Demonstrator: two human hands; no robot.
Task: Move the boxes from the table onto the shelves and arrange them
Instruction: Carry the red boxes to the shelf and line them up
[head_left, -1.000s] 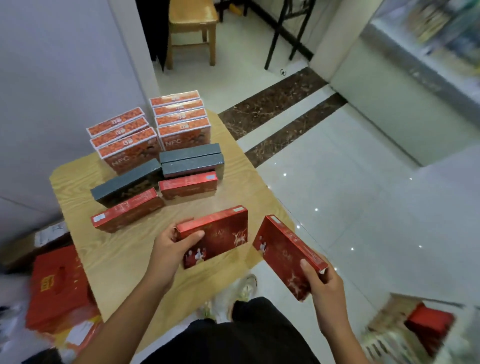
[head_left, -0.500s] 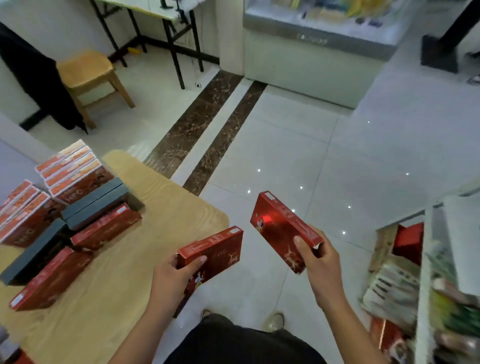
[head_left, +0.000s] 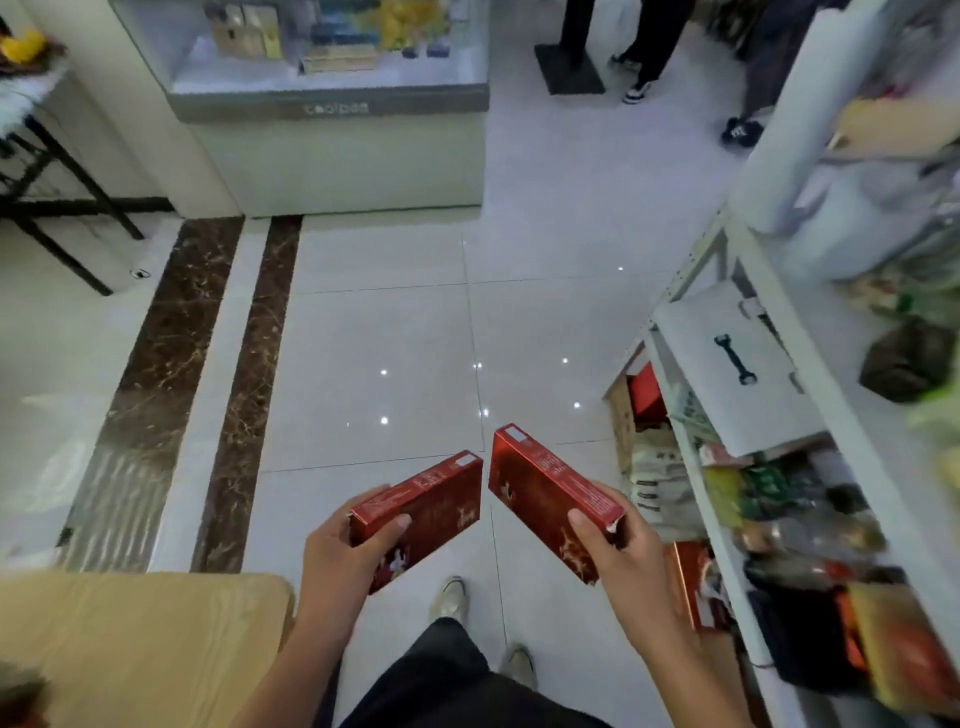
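I hold two flat red boxes over the tiled floor. My left hand (head_left: 345, 558) grips one red box (head_left: 434, 506) by its near end. My right hand (head_left: 618, 558) grips the other red box (head_left: 540, 493), tilted on edge. The two boxes sit side by side, almost touching at their far corners. The white shelves (head_left: 727, 426) stand to the right, crowded with mixed goods. Only a corner of the wooden table (head_left: 140, 639) shows at the lower left; the other boxes on it are out of view.
A glass display counter (head_left: 332, 104) stands ahead across the floor. Dark marble strips (head_left: 156, 389) run along the left. A black-legged table (head_left: 57, 197) is at far left. A person's legs and shoes (head_left: 639, 78) show at the top. My own feet (head_left: 452, 597) are below.
The view has swung right, away from the table toward the shelves. Both hands carried the red boxes off the table over the floor, and the boxes have come closer together.
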